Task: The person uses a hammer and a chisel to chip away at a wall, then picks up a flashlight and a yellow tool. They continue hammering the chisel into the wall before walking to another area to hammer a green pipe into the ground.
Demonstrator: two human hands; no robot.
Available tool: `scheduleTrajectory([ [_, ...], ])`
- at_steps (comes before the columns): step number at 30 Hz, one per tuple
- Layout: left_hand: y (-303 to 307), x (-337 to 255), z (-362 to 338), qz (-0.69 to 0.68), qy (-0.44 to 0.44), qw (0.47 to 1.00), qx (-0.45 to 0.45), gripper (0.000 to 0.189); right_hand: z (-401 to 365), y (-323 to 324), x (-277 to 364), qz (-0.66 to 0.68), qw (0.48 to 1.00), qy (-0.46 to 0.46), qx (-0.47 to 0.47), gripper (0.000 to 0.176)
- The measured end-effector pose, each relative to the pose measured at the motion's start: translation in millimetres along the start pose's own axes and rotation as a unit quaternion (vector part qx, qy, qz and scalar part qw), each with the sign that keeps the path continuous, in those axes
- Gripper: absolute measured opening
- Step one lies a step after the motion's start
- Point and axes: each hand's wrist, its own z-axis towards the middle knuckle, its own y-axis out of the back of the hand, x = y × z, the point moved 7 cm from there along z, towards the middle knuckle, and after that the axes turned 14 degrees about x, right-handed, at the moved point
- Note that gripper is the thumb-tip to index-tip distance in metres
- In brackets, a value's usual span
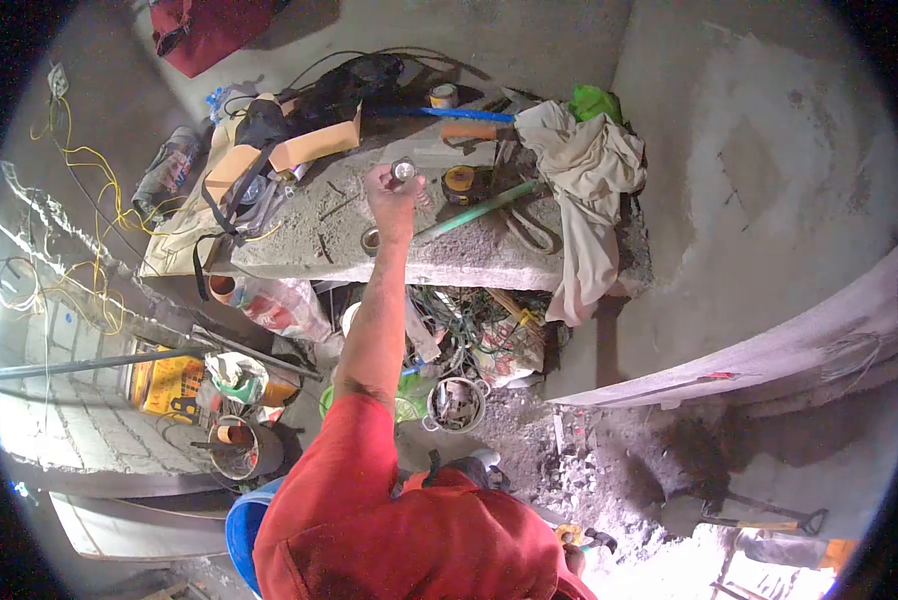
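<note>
a: where are the hands?

b: well apart. the left hand (389,192) is at 11 o'clock, over the rough slab (469,274), with its fingers closed around a small round metal piece (402,171). the right hand (573,557) is at 5 o'clock, partly hidden, near a yellow tool (568,534); i cannot tell whether it grips it.

a: how is the metal piece best handled?

b: i would pinch it firmly by the sides, with its bright round face uncovered. the arm is stretched far out, so a slow, level wrist should help, and a slip could drop the piece among the grit.

a: what lies close to it?

b: from the left hand, a black and yellow tape measure (459,184) is at 3 o'clock, a green tube (481,211) slants away at 4 o'clock, and a small ring (371,239) is near the forearm at 7 o'clock.

a: and what gets in the way?

b: an open cardboard box (316,146) with a dark strap (246,190) at 10 o'clock from that hand; the strap could snag a sleeve. a pale cloth (594,165) drapes over the slab's end at 1 o'clock from the middle of the view. below, a pot of scraps (456,405) is at 6 o'clock, a bucket (248,457) at 8, and a shovel (769,523) at 4, beside rubble that could trip a foot.
</note>
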Motion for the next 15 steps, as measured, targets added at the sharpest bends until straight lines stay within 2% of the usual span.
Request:
scheduleTrajectory([
  [1,0.5,0.1,0.0,-0.001,0.000,1.000,0.000,0.054,-4.4,-0.3,10.1,-0.140,0.990,0.015,0.009,0.023],
  [5,1.7,0.4,2.1,0.076,-0.021,0.997,0.003,0.051,13.0,-1.2,-9.2,-0.184,0.983,-0.003,0.015,0.024],
  [6,3.1,6.0,4.1,0.108,-0.027,0.994,-0.002,0.048,15.6,-3.9,-16.8,-0.028,0.999,0.010,0.014,0.007],
  [7,5.5,23.7,8.6,0.107,-0.027,0.994,0.000,0.048,11.9,-9.3,-17.4,0.130,0.991,0.023,0.012,0.013],
  [9,9.2,79.9,23.3,0.065,0.070,0.994,0.055,0.047,-3.5,-11.2,-10.6,0.217,0.973,-0.066,-0.038,0.019],
  [11,18.9,153.3,39.6,0.195,0.229,0.945,0.131,0.051,-51.5,-35.6,58.2,0.286,0.945,-0.134,-0.084,0.029],
  [12,12.1,143.8,44.4,0.510,0.081,0.843,0.150,0.048,-58.4,-40.0,64.6,0.303,0.936,-0.152,-0.091,0.033],
  [13,20.2,183.1,51.7,0.417,0.285,0.828,0.244,0.046,-57.2,-37.5,55.1,0.349,0.913,-0.174,-0.116,0.031],
  [14,22.7,194.7,42.9,0.069,0.192,0.964,0.170,0.056,-56.6,-32.7,52.2,0.327,0.923,-0.165,-0.116,0.025],
  [15,13.9,168.6,52.4,0.164,0.245,0.904,0.309,0.065,-43.3,-30.0,26.3,0.376,0.904,-0.170,-0.107,0.014],
])
